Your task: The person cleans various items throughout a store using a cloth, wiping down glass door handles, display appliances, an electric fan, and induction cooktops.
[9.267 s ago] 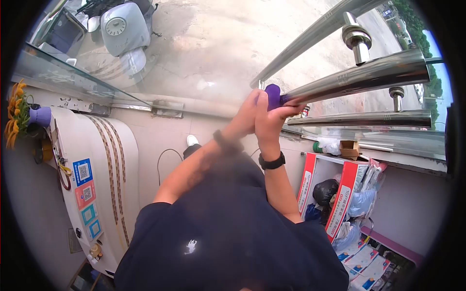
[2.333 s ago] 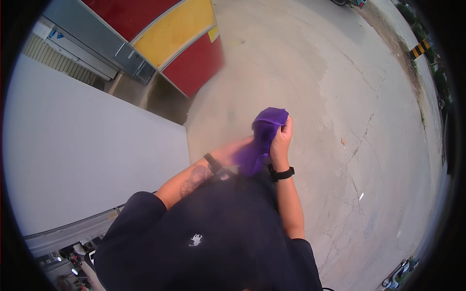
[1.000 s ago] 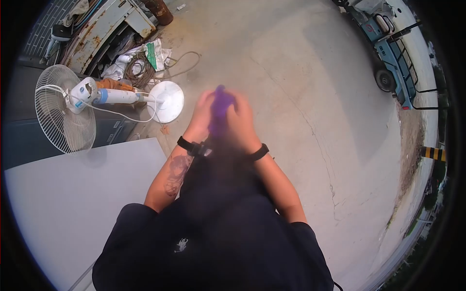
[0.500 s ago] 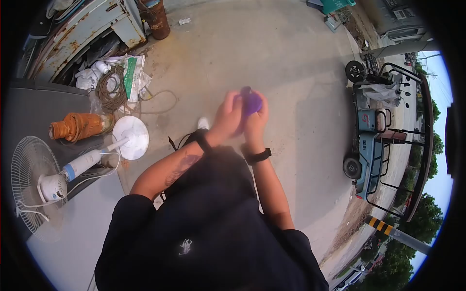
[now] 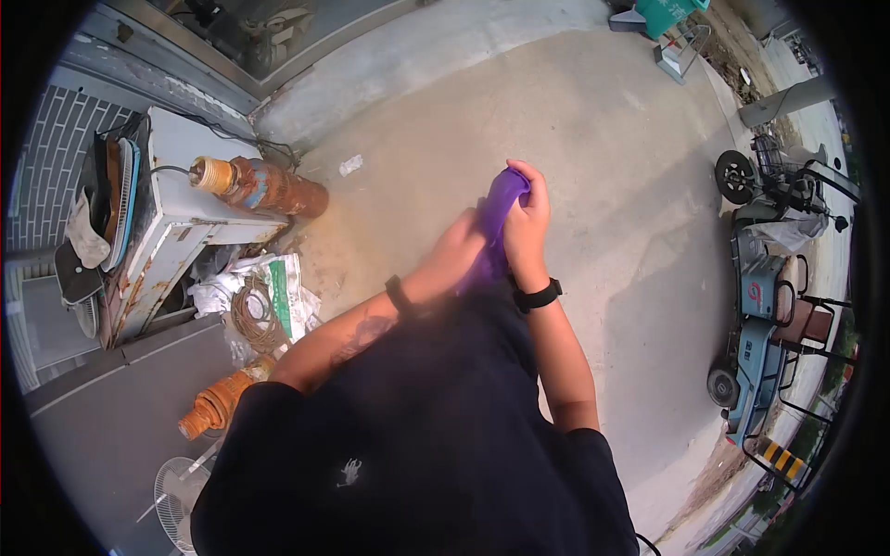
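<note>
Rumpled purple cloth (image 5: 503, 211) is drooping at one o'clock; my right hand (image 5: 529, 228) is clutching it, my left hand (image 5: 456, 250) is blurring alongside, its grip unclear; open concrete (image 5: 603, 139) is spreading beyond to a three-wheeler (image 5: 755, 350) at three

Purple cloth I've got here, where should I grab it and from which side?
I'd grip the purple cloth at its bunched upper end, coming from the right with your right hand, fingers wrapped around the folds. It looks soft and narrow there, while the lower part spreads toward your shirt and is too blurred to judge.
</note>
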Demonstrator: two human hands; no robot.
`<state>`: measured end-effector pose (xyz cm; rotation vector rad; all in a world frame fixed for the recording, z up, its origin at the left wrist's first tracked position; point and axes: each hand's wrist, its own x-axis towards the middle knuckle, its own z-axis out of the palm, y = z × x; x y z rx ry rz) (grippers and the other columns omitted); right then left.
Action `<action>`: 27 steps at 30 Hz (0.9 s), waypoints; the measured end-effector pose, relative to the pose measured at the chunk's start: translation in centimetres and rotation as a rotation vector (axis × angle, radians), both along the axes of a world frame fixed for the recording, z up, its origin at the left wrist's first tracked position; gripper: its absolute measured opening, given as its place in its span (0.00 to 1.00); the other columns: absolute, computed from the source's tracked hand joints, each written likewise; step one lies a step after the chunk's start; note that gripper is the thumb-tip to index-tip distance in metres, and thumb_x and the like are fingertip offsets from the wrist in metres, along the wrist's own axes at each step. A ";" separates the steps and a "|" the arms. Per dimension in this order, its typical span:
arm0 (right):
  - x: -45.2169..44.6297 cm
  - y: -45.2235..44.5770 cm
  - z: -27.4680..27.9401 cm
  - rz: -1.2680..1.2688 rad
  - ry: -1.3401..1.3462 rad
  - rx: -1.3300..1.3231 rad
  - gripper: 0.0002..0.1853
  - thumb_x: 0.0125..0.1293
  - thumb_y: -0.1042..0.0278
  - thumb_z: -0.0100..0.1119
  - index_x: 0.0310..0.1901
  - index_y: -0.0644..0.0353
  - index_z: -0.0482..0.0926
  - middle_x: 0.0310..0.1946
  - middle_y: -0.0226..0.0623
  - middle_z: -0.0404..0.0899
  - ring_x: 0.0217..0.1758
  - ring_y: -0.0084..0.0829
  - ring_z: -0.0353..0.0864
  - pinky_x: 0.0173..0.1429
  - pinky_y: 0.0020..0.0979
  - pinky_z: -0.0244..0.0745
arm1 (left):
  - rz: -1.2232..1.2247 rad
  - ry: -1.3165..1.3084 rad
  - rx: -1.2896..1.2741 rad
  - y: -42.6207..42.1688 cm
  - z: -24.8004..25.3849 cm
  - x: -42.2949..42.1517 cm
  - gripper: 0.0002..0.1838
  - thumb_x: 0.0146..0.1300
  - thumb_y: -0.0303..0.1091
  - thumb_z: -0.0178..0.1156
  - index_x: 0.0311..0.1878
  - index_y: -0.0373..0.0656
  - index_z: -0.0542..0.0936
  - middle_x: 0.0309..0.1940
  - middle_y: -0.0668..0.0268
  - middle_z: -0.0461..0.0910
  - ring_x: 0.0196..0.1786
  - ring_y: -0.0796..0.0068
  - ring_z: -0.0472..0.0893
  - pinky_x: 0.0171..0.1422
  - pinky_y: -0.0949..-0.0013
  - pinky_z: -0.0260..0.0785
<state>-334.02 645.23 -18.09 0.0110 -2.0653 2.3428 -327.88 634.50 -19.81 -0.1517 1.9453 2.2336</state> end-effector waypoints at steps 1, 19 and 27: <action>-3.8 -1.3 -0.1 0.002 -0.041 -0.041 0.13 0.69 0.74 0.53 0.53 0.64 0.74 0.43 0.35 0.78 0.45 0.22 0.77 0.49 0.25 0.74 | 0.006 0.112 -0.107 -1.1 -0.5 -2.3 0.12 0.73 0.35 0.51 0.55 0.42 0.72 0.41 0.69 0.77 0.42 0.82 0.76 0.45 0.76 0.71; -65.6 -18.3 -5.4 0.156 -0.065 -0.138 0.12 0.75 0.63 0.48 0.52 0.61 0.69 0.44 0.38 0.76 0.45 0.30 0.78 0.47 0.29 0.77 | 0.057 -0.001 0.343 -20.6 2.6 -65.2 0.11 0.70 0.33 0.55 0.53 0.42 0.73 0.43 0.70 0.76 0.45 0.83 0.75 0.48 0.76 0.68; -89.4 -26.6 7.3 0.159 0.121 -0.352 0.15 0.70 0.74 0.54 0.57 0.61 0.67 0.49 0.46 0.79 0.45 0.29 0.79 0.46 0.28 0.78 | 0.058 -0.083 0.273 -31.0 5.2 -86.1 0.25 0.63 0.33 0.65 0.61 0.43 0.68 0.50 0.63 0.75 0.53 0.73 0.76 0.53 0.69 0.71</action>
